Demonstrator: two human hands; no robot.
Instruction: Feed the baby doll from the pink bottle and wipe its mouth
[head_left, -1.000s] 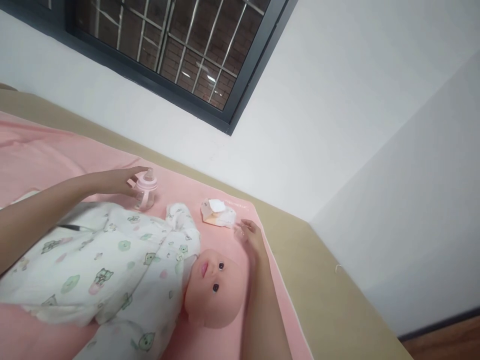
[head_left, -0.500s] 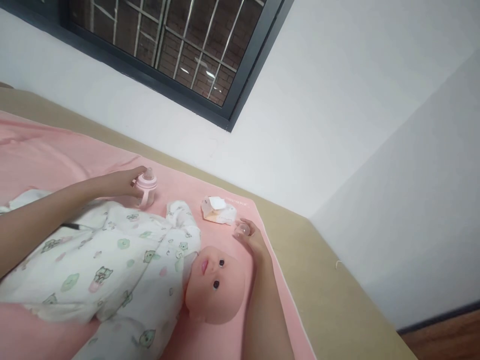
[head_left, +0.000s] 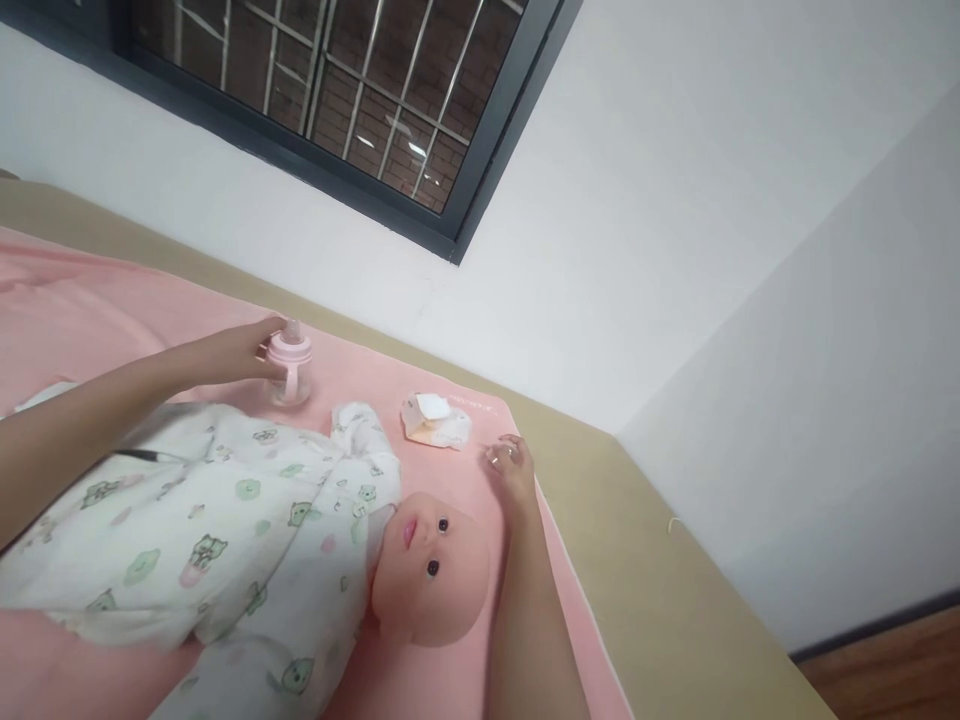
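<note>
A pink-topped baby bottle (head_left: 289, 372) is standing on a pink sheet (head_left: 442, 500) beyond a doll (head_left: 431, 570) lying face up in printed clothes, and the left hand (head_left: 259, 350) is gripping the bottle's side. Nearer the sheet's corner, a small white pack (head_left: 435, 420) is lying beyond the doll's head, and just beside it the right hand (head_left: 514, 466) is curling its fingers round a small clear cap (head_left: 502, 454).
</note>
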